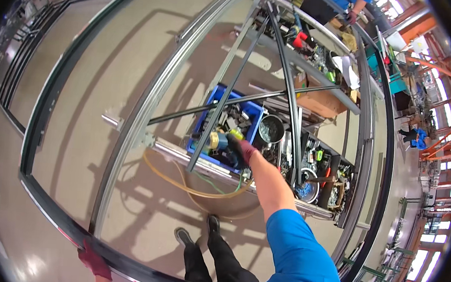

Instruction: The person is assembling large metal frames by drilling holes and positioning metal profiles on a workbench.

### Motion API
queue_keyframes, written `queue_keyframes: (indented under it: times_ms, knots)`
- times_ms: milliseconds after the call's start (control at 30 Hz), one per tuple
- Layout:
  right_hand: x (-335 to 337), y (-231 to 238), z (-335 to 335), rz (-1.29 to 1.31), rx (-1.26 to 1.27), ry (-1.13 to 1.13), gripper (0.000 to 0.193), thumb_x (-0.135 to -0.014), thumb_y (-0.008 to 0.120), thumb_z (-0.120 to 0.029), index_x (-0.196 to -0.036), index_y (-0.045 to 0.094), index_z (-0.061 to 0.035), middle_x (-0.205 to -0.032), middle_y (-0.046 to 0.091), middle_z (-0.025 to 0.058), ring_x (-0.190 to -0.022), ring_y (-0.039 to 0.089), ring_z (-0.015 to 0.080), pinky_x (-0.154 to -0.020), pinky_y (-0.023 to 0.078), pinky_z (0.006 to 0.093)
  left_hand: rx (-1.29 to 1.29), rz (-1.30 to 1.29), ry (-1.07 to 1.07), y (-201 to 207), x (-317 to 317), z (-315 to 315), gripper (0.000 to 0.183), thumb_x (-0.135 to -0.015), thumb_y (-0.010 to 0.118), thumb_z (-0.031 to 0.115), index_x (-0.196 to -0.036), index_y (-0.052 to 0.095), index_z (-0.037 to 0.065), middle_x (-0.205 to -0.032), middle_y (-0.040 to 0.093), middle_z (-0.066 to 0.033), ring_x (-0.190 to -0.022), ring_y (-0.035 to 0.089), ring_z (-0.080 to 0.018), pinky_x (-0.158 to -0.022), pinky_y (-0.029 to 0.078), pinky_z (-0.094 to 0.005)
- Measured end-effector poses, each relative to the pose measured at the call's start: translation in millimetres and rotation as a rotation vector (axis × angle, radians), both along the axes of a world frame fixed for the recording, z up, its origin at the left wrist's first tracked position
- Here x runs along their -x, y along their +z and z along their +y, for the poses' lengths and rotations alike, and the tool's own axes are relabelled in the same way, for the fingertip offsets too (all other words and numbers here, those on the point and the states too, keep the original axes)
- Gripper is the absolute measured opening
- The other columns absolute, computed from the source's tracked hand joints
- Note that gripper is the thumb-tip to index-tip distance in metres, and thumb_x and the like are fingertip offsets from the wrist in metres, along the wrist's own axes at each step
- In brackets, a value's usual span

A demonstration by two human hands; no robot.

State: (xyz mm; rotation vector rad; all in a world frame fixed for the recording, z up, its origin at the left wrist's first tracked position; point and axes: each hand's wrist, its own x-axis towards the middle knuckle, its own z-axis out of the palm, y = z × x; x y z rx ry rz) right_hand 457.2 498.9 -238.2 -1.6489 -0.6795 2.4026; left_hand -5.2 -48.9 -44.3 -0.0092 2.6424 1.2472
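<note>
At the lower left my left hand [94,260], in a dark red glove, grips the edge of a large dark metal frame [135,273]. My right arm stretches forward over a workbench rack. My right hand [241,151], gloved in dark red and black, is closed around a power drill [218,141] with a tan front end and blue-green body. The drill is at the near side of a blue plastic crate [258,110] holding assorted dark and metal parts. My fingers are partly hidden behind the tool and the hand's back.
Dark diagonal bars [223,96] cross above the crate. To its right are a round black bucket [271,129], a bowl of blue pieces [306,190] and a cardboard box [318,100]. A yellow hose [195,191] loops below. Another person's gloved hand [351,17] is at the far end.
</note>
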Motion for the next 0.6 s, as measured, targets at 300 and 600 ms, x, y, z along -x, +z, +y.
queue_keyframes:
  times_ms: [300, 600]
  knots:
    - [14, 98, -46, -0.975, -0.792, 0.526, 0.066, -0.092, 0.069, -0.053, -0.135, 0.06, -0.0026, -0.129, 0.066, 0.0248, -0.116, 0.066, 0.0424, -0.099, 0.053, 0.047, 0.017, -0.007, 0.032, 13, -12, 30, 0.071, -0.091, 0.078, 0.05, -0.119, 0.062, -0.013, -0.109, 0.069, -0.0261, -0.096, 0.067, -0.0342, -0.089, 0.055, -0.0461]
    - [-140, 297, -326, -0.931, -1.202, 0.238, 0.066, -0.09, 0.076, -0.04, -0.143, 0.054, -0.0073, -0.138, 0.058, 0.0238, -0.126, 0.058, 0.0441, -0.106, 0.05, 0.0489, -0.343, -0.109, -0.078, 18, -23, 59, 0.066, -0.094, 0.076, 0.044, -0.117, 0.063, -0.016, -0.104, 0.073, -0.0271, -0.086, 0.069, -0.0348, -0.077, 0.058, -0.0465]
